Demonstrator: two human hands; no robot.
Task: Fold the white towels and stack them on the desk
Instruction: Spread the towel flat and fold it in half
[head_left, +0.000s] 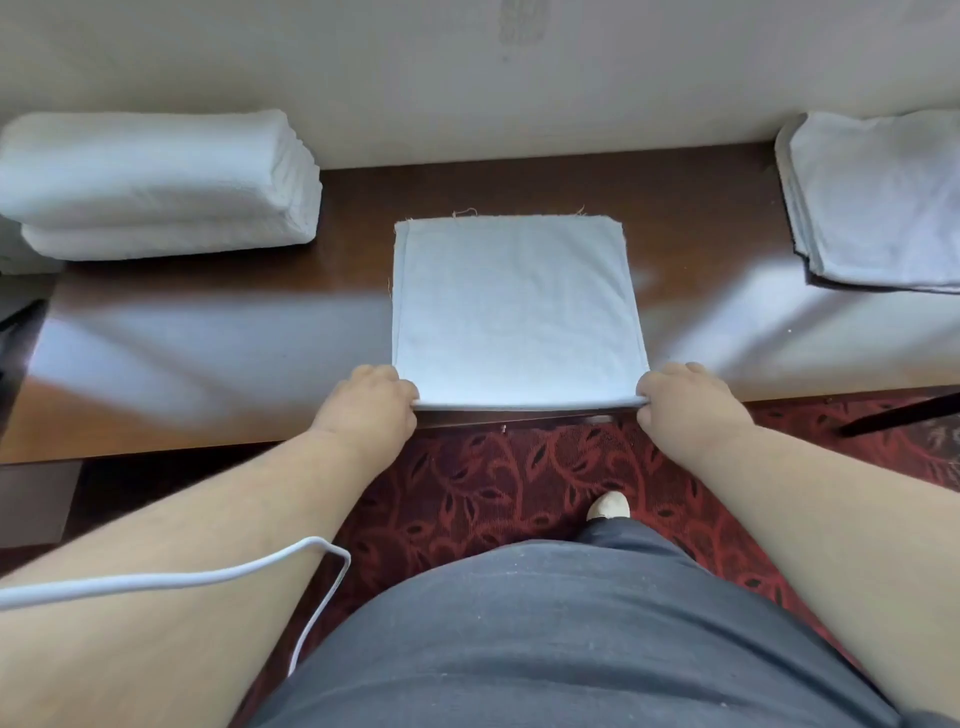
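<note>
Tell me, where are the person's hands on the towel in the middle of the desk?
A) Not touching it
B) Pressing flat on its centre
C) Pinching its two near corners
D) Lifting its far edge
C: the left hand and right hand each pinch a near corner of the middle towel at the desk edge.

White towel (517, 312), dark brown desk (208, 332), red leaf-patterned carpet (509, 467).

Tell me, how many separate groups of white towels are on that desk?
3: a folded stack at the far left, one flat towel in the middle held at its near corners, and a pile at the far right, partly cut off by the frame.
</note>
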